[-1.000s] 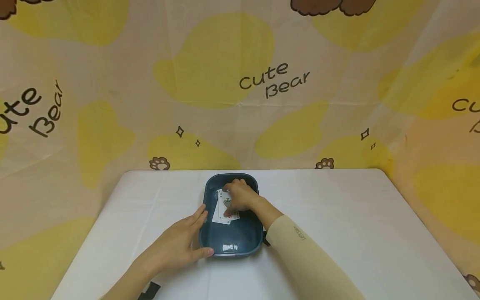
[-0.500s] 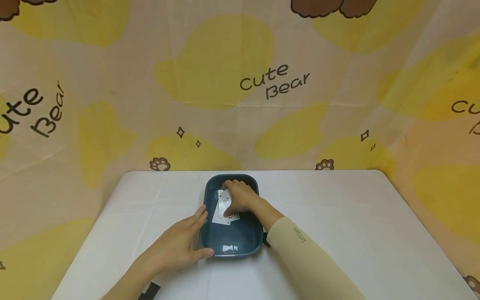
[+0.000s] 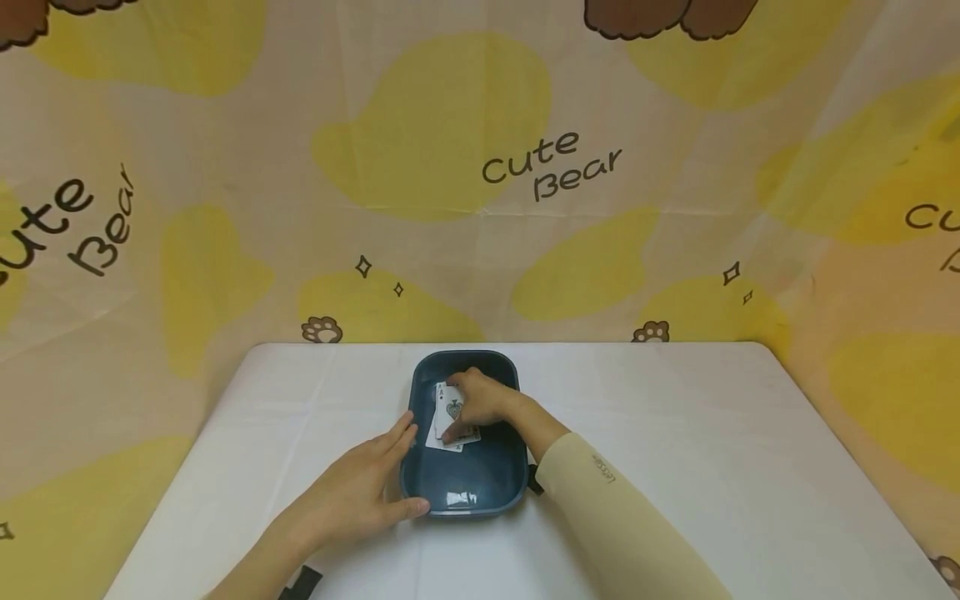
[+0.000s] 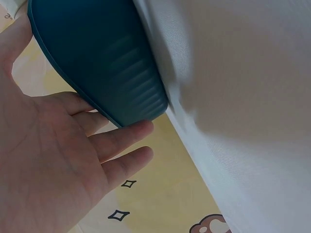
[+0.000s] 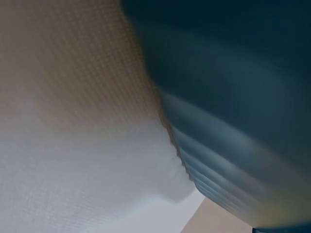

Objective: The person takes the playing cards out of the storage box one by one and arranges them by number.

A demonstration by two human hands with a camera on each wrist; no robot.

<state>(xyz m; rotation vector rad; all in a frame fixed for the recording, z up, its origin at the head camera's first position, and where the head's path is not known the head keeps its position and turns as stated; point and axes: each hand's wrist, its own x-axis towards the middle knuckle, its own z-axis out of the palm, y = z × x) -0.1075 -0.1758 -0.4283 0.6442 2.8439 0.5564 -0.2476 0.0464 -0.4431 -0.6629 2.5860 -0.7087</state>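
A dark blue rectangular dish (image 3: 465,492) with rounded corners stands on the white table, holding a few overlapping playing cards (image 3: 446,446). My right hand (image 3: 483,398) reaches inside over the right rim, its fingers at the far end and thumb at the near end of the top card, an ace of spades (image 3: 448,402). It pinches that card between them. The right wrist view shows only the dish's ribbed outer wall (image 5: 228,145), with the hand hidden. My left hand (image 3: 367,483) touches the dish's left side, thumb by the near-left corner; in the left wrist view its fingers (image 4: 121,141) are fairly straight.
The white-covered table (image 3: 660,467) extends on both sides of the dish. Behind it hangs a yellow and beige printed cloth (image 3: 420,208) that meets the table's far edge. Dark straps (image 3: 300,582) show near both wrists.
The ace of spades flexed and caught glare half a second ago; now its face shows again. The right thumb has shifted slightly toward the near side. The left hand stays on the dish.
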